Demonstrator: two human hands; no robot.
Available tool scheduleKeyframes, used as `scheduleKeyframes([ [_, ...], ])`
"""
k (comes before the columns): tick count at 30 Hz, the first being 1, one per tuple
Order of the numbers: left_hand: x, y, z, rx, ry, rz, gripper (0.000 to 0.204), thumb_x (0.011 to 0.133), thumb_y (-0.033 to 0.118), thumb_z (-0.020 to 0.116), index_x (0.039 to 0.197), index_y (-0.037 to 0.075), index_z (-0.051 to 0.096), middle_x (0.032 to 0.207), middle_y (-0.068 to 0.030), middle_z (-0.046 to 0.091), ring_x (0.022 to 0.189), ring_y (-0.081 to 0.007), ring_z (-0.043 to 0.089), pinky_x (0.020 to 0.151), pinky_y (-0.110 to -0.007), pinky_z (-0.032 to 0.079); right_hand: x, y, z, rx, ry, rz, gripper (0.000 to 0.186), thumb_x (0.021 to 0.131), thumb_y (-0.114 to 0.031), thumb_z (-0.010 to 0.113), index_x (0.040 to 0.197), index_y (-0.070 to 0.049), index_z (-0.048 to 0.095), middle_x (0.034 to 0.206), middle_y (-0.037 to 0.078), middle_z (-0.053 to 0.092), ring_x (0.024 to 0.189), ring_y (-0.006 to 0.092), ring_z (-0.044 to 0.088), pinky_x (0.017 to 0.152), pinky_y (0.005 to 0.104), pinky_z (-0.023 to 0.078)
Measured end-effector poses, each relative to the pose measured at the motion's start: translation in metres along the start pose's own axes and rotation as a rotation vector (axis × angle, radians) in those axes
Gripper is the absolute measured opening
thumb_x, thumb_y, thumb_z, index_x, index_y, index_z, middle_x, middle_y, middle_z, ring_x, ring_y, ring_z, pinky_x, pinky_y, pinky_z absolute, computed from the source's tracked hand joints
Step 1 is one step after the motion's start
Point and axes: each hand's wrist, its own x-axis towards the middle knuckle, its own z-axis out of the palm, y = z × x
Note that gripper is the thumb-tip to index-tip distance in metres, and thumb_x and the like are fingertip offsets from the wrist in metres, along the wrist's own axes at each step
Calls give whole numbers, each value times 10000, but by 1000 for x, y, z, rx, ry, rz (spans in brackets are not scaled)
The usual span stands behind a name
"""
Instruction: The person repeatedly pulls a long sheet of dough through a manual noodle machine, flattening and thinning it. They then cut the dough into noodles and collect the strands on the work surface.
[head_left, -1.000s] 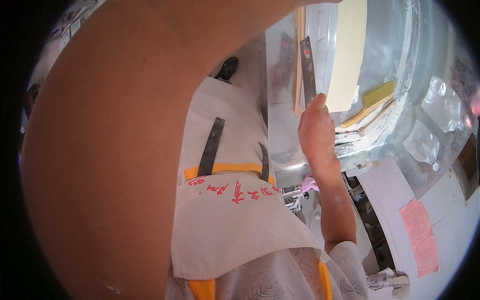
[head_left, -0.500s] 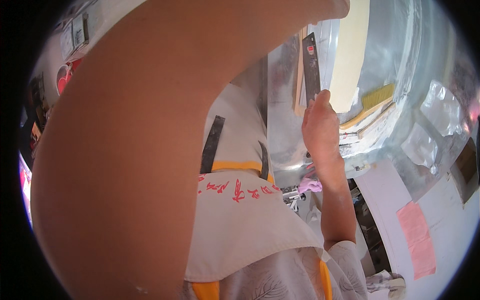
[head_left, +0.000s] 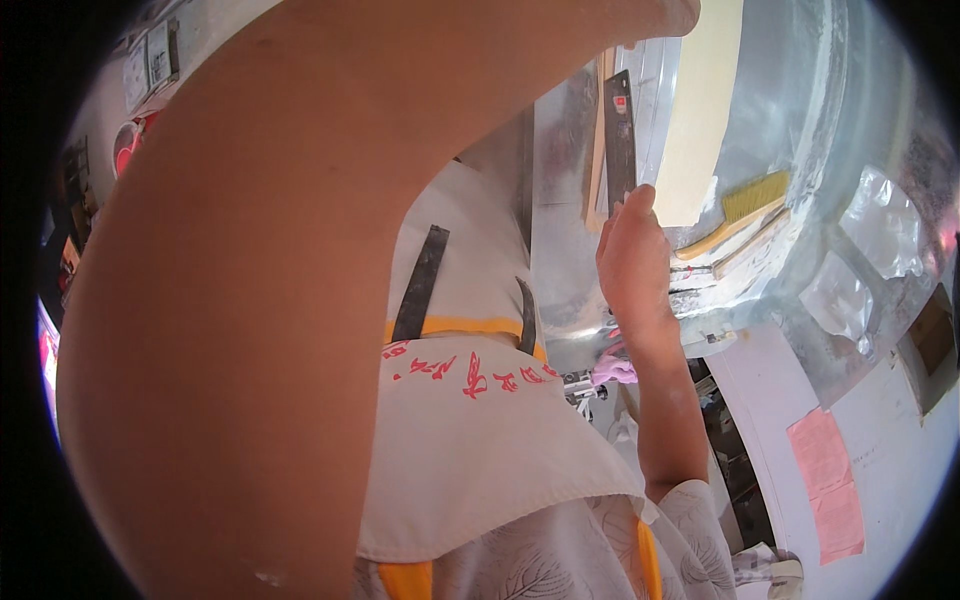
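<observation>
My right hand (head_left: 636, 255) is closed round the near end of a long, dark, flat blade (head_left: 620, 130) with a small red mark on it, like a knife. The blade points away from me, beside a clear strip with a straight edge (head_left: 655, 105). Right of that lies a long pale-yellow sheet (head_left: 703, 130), which looks like dough. My left forearm fills the left side and bends across the top. Only a bit of my left hand (head_left: 672, 16) shows at the upper edge, above the blade's far end; its fingers are mostly cut off.
A yellow-bristled brush with a wooden handle (head_left: 740, 218) lies right of the sheet, by the whitish, dusty edge of the metal worktop (head_left: 775, 110). Clear plastic bags (head_left: 885, 225) are farther right. A pink paper (head_left: 828, 485) and a purple cloth (head_left: 614, 368) lie lower down.
My right hand and the blade have shifted slightly left and toward me in the picture. The view itself has also moved a little. The right hand's grip is the same.
</observation>
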Motion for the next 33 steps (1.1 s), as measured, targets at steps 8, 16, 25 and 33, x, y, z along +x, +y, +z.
scheduleKeyframes([
  [8,-5,1,2,24,-16,19,725,1034,246,491,1674,-19,275,1792,-225,165,1667,-400,137,1345,-548,112,-12,2,12,7,-14,18,242,1034,-44,602,1161,48,418,1050,308,688,849,495,745,688,515,649],
  [16,-8,-2,4,28,-24,32,740,1005,258,531,1654,-17,307,1778,-229,192,1661,-406,154,1341,-558,118,-16,7,24,35,-12,38,263,1032,-57,618,1156,33,403,1074,312,667,890,512,733,752,544,644],
  [25,-10,-4,4,32,-30,41,756,971,271,576,1631,-15,343,1762,-233,223,1653,-412,172,1337,-568,124,-19,8,27,19,-64,77,265,1033,-68,621,1157,26,407,1107,301,662,930,521,725,775,549,642],
  [33,-13,-5,1,34,-25,56,771,941,282,616,1611,-13,375,1748,-238,250,1647,-417,189,1333,-578,130,-28,12,37,3,-42,79,269,1030,-66,620,1181,38,423,1123,287,666,924,509,732,770,541,650],
])
